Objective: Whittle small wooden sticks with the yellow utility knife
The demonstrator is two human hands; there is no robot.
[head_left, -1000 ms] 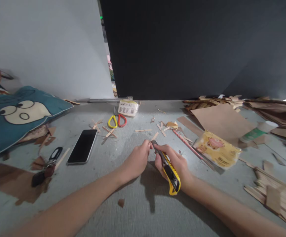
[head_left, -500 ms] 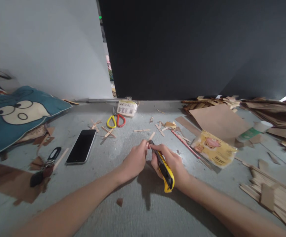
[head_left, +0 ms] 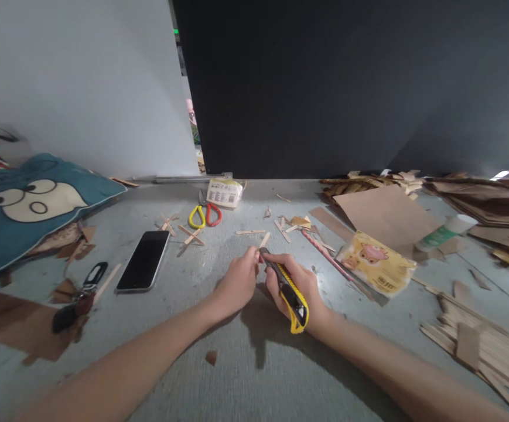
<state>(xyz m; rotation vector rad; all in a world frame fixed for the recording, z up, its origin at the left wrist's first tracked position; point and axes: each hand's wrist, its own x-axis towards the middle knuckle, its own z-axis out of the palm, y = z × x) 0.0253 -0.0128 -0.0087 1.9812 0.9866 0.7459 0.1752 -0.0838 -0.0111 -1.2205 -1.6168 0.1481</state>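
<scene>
Pinched in the closed fingers of my left hand is a short wooden craft stick, its far end poking out beyond the fingertips. My right hand is wrapped round a yellow and black utility knife, whose front end meets the stick close to my left fingertips. The blade itself is too small to make out. Beyond the hands, a single craft stick lies flat, and a crossed pair of sticks rests to its left. Further sticks lie to the right.
A phone and keys lie left. Scissors sit by a white packet at the back. To the right are a yellow packet, a glue stick, brown cardboard and a pile of craft sticks.
The whole view has shifted slightly, and both hands sit a little further left in it. The knife's handle has swung slightly left and up. Both grips are unchanged.
</scene>
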